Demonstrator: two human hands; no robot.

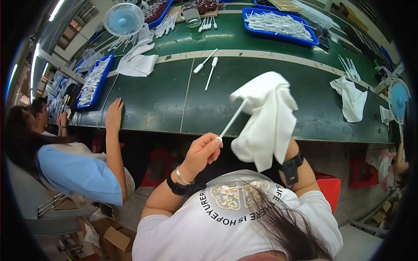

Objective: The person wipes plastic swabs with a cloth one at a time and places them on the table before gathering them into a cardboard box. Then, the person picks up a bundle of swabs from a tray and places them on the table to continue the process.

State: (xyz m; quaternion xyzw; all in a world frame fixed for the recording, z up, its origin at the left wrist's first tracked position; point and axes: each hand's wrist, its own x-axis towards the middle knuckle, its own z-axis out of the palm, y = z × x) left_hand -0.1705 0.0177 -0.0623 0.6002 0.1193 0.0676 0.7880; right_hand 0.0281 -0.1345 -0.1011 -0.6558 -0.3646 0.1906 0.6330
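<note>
My left hand [204,150] is closed in a pinch round one end of a thin white stick [234,118]. The far end of that stick goes into the folds of a white cloth [267,117]. My right hand [292,148] is under the cloth, which hangs over it in the air above the table edge; its fingers are hidden and only the wrist area shows. Beyond my hands, two similar white sticks with wider heads lie on the green table: one stick [210,76] nearer, another stick [202,64] slanted beside it.
A blue tray [283,38] full of white sticks stands at the back right, another blue tray [104,80] at left. White cloths [139,63] lie on the table. Fans [124,21] stand at both sides. A co-worker's hand [114,114] rests on the table edge at left.
</note>
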